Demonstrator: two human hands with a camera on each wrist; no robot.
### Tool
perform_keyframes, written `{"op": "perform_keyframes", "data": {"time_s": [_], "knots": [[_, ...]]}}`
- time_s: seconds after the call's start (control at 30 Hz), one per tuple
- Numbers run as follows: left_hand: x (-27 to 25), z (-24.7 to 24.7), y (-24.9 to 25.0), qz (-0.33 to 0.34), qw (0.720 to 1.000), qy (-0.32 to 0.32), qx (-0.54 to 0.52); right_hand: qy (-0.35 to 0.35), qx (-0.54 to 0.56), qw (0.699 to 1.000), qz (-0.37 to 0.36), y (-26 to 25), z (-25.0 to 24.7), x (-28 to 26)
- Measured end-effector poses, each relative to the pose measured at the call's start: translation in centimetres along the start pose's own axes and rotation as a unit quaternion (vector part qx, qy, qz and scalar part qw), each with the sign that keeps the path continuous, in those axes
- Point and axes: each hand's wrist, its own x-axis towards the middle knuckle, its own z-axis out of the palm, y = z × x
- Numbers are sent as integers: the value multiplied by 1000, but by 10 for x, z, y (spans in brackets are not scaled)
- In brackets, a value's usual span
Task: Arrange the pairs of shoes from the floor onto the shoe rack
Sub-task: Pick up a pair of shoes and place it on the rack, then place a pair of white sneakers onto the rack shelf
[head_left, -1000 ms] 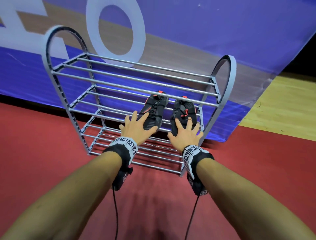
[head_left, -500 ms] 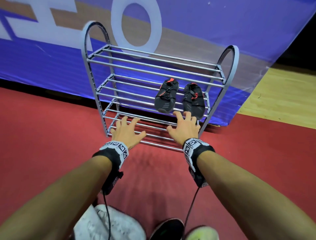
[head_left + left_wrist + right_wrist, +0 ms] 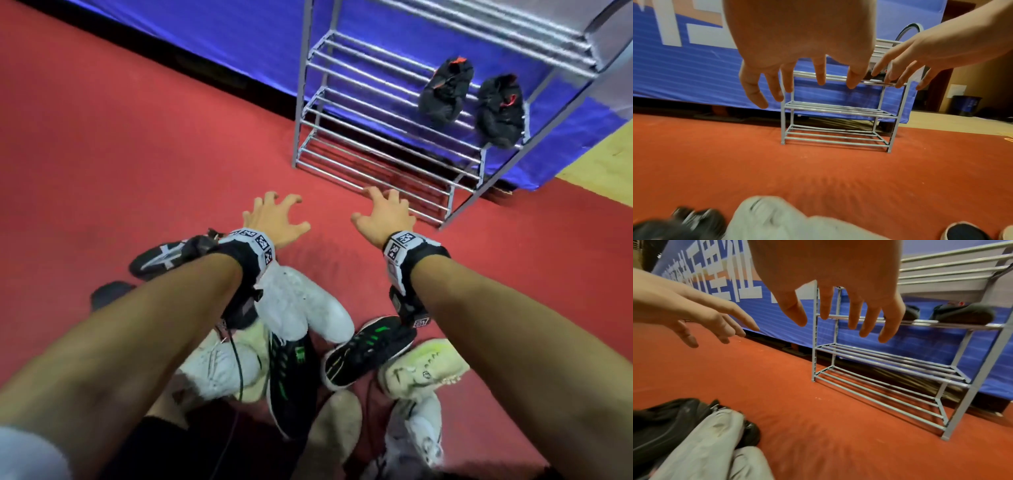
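Observation:
A grey metal shoe rack (image 3: 383, 102) (image 3: 836, 110) (image 3: 890, 363) stands on the red carpet against a blue banner. A pair of black shoes with red accents (image 3: 472, 102) (image 3: 962, 313) sits on the right of a middle shelf. My left hand (image 3: 274, 216) (image 3: 797, 48) and right hand (image 3: 383, 214) (image 3: 838, 288) hover empty above the carpet in front of the rack, fingers spread and relaxed. Below my arms lies a pile of shoes: a white shoe (image 3: 301, 301) (image 3: 777, 219), black shoes with green marks (image 3: 370, 346), a pale yellow-green shoe (image 3: 424, 366).
A black-and-white shoe (image 3: 157, 257) lies left of my left wrist. The blue banner (image 3: 222, 31) runs behind the rack. Yellow floor (image 3: 599, 164) begins at the right. A dark bin (image 3: 966, 105) stands far right. Cables hang from both wrist cameras.
Both hands have drawn back from the black shoes on the rack toward me. The view has dropped, bringing the pile of shoes on the floor into sight.

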Motion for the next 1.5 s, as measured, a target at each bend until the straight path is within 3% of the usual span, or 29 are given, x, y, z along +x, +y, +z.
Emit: {"op": "perform_keyframes", "data": {"time_s": [0.3, 0.6, 0.77, 1.0, 1.17, 1.33, 1.5], "knots": [[-57, 45, -98, -79, 995, -65, 16, -124, 3, 992, -27, -29, 117, -49], [-87, 103, -150, -122, 983, -130, 50, -232, 24, 972, -26, -20, 213, -92], [-98, 121, -154, -134, 977, -160, 47, -248, 75, 966, -23, -17, 231, -100], [-96, 126, -159, -136, 973, -180, 39, -236, 50, 970, -27, -14, 247, -103], [-90, 122, -154, -150, 976, -159, 23, -260, 86, 961, -47, -13, 247, -98], [-80, 119, -135, -78, 992, -84, 43, -284, 87, 952, -67, -8, 238, -87], [-64, 114, -117, -60, 990, -121, -35, -294, 159, 941, -57, 1, 224, -88]]}}
